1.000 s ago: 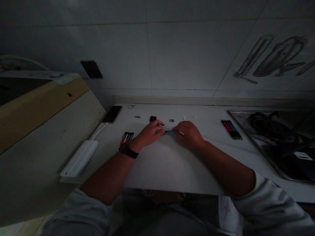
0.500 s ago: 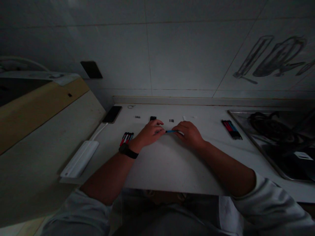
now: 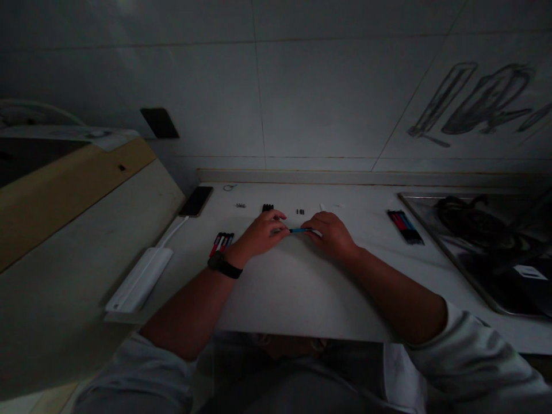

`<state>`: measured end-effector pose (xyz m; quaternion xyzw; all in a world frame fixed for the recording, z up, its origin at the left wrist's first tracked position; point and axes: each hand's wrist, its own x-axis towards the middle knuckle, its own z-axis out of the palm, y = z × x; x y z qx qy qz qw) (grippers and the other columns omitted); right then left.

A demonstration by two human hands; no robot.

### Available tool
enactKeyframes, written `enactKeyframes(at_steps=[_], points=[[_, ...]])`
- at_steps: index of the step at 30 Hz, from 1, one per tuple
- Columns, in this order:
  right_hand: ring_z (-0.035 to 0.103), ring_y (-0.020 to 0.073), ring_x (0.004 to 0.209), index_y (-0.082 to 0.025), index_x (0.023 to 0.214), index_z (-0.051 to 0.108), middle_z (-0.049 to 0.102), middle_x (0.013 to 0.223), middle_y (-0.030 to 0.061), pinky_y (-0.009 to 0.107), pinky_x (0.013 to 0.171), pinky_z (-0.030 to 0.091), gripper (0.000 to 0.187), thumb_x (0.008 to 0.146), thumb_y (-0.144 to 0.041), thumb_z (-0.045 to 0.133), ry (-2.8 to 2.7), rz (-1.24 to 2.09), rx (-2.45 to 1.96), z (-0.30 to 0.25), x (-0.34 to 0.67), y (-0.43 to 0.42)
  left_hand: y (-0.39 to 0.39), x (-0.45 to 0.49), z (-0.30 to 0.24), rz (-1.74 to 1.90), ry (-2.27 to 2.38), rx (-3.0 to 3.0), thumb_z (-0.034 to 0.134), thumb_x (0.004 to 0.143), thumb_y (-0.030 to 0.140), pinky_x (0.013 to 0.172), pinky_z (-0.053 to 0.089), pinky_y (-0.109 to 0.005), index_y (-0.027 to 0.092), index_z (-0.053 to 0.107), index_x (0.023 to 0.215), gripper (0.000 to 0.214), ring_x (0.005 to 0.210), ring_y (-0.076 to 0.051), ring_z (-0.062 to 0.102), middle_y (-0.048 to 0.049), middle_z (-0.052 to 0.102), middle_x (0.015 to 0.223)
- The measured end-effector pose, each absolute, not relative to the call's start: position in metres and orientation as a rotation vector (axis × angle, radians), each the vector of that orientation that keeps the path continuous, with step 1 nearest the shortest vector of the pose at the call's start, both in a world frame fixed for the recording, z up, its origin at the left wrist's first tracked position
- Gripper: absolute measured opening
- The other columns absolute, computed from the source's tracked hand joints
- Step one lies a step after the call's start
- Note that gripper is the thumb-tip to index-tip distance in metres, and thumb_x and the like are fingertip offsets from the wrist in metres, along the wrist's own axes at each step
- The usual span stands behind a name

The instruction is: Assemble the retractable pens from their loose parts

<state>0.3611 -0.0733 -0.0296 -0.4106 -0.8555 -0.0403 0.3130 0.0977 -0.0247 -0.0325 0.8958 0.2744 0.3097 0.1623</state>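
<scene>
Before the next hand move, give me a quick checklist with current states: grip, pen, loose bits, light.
1. Blue pen held from both sides: ok, left hand at one end, right hand at the other.
2. Pen ends in order: cannot tell, the hands hide them.
3. Small dark pieces out of the grip: ok, on the counter beyond the pen.
4. Black parts untouched by the left hand: cannot tell, the hand overlaps their near edge in view.
5. Right-side pen bundle apart from the right hand: ok.
6. Light for fine work: not ok, the scene is dim.
</scene>
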Motion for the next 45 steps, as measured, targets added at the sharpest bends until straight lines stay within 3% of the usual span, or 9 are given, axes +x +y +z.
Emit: enactKeyframes(at_steps=[17, 20, 25, 29, 35, 39, 45], points=[[0.069, 0.0231, 0.089, -0.023, 0.103, 0.078, 0.076, 0.094, 0.0071, 0.039, 0.084, 0.053, 0.014, 0.093, -0.03, 0.07, -2.091, 0.222, -1.143, -0.028, 0.359, -0.073, -0.024, 0.097, -0.026, 1.01, 0.833, 2.569, 0.078, 0.09, 0.024, 0.106, 0.052, -0.048, 0.022, 0.075, 0.096, 0.007, 0.119, -0.025, 0.061, -0.0078, 0.064, 0.125], [0.071, 0.0232, 0.095, -0.024, 0.107, 0.076, 0.076, 0.105, 0.0078, 0.041, 0.09, 0.055, 0.021, 0.089, -0.035, 0.075, -1.85, 0.458, -1.122, -0.027, 0.363, -0.07, -0.024, 0.098, -0.025, 1.098, 0.868, 2.493, 0.074, 0.093, 0.025, 0.104, 0.053, -0.046, 0.021, 0.074, 0.097, 0.006, 0.117, -0.024, 0.062, -0.0085, 0.064, 0.12], [0.07, 0.0189, 0.09, -0.024, 0.099, 0.074, 0.075, 0.1, 0.0039, 0.038, 0.088, 0.059, 0.029, 0.08, -0.043, 0.083, -1.472, 0.975, -0.981, -0.023, 0.361, -0.066, -0.029, 0.099, -0.023, 1.013, 0.78, 2.461, 0.069, 0.096, 0.032, 0.107, 0.052, -0.044, 0.02, 0.075, 0.098, 0.013, 0.12, -0.024, 0.062, -0.0098, 0.063, 0.125], [0.07, 0.0185, 0.093, -0.024, 0.1, 0.07, 0.073, 0.102, 0.0034, 0.039, 0.086, 0.061, 0.033, 0.082, -0.05, 0.081, -1.285, 1.161, -0.893, -0.018, 0.358, -0.066, -0.032, 0.099, -0.021, 0.825, 0.691, 2.5, 0.062, 0.101, 0.041, 0.108, 0.051, -0.046, 0.021, 0.072, 0.118, 0.028, 0.123, -0.025, 0.062, -0.0117, 0.062, 0.129], [0.067, 0.0155, 0.075, -0.031, 0.124, 0.056, 0.069, 0.088, -0.0028, 0.031, 0.066, 0.06, 0.054, 0.08, -0.049, 0.082, -1.162, 1.034, -0.916, -0.015, 0.374, -0.058, -0.028, 0.096, -0.023, 0.775, 0.753, 2.523, 0.053, 0.105, 0.043, 0.107, 0.052, -0.047, 0.022, 0.069, 0.125, 0.034, 0.119, -0.025, 0.062, -0.0107, 0.063, 0.125], [0.065, 0.0138, 0.071, -0.032, 0.121, 0.055, 0.068, 0.089, -0.0033, 0.027, 0.06, 0.057, 0.047, 0.084, -0.051, 0.077, -1.185, 0.924, -0.932, -0.012, 0.382, -0.055, -0.025, 0.095, -0.028, 0.761, 0.748, 2.542, 0.052, 0.105, 0.044, 0.107, 0.052, -0.046, 0.023, 0.068, 0.126, 0.034, 0.119, -0.024, 0.062, -0.01, 0.063, 0.125], [0.064, 0.0137, 0.074, -0.029, 0.115, 0.058, 0.066, 0.089, -0.0019, 0.029, 0.065, 0.059, 0.042, 0.084, -0.05, 0.078, -1.198, 0.891, -0.91, -0.012, 0.383, -0.052, -0.026, 0.094, -0.029, 0.71, 0.762, 2.548, 0.051, 0.106, 0.045, 0.108, 0.051, -0.046, 0.022, 0.068, 0.126, 0.035, 0.12, -0.024, 0.062, -0.0102, 0.063, 0.126]])
